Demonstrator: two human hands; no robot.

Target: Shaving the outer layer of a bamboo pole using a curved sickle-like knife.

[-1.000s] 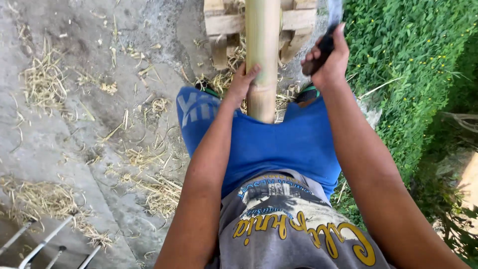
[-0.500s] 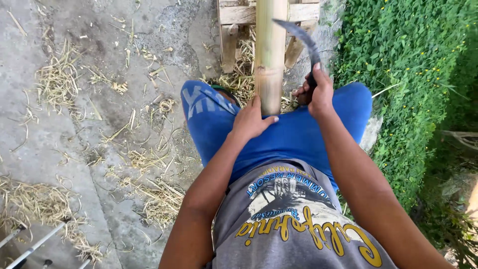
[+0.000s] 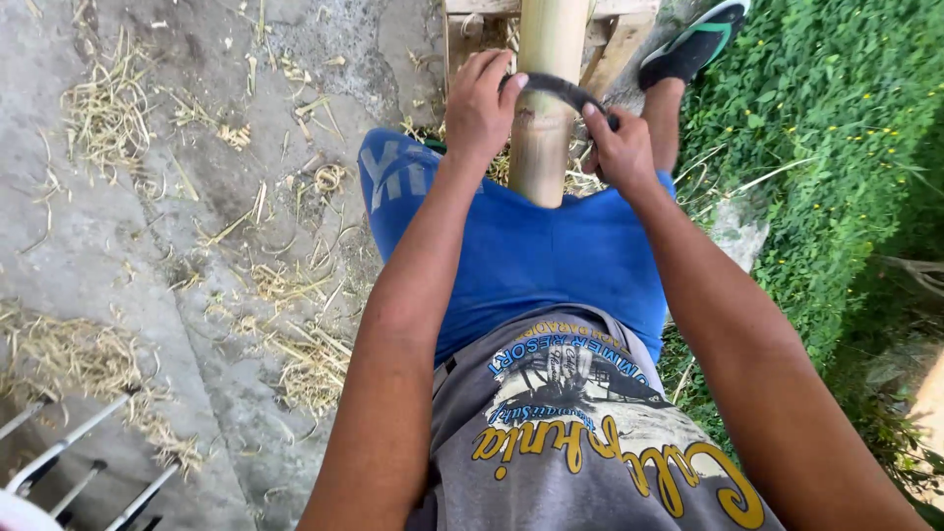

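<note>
A thick pale bamboo pole (image 3: 546, 88) runs away from me between my knees, resting on a wooden frame (image 3: 610, 44). A curved dark blade (image 3: 556, 88) lies across the pole. My right hand (image 3: 619, 147) grips its handle end on the right of the pole. My left hand (image 3: 482, 98) presses on the blade's other end at the left of the pole. I wear blue shorts (image 3: 531, 256) and a grey printed shirt.
Concrete ground (image 3: 147, 246) on the left is strewn with dry bamboo shavings (image 3: 305, 344). Green plants (image 3: 836, 128) fill the right side. My foot in a dark sandal (image 3: 698, 44) rests at top right. White metal legs (image 3: 69, 462) show at bottom left.
The blade was raised in my right hand beside the pole; now it lies across the pole with both hands on it. My left hand moved up from the pole's near end.
</note>
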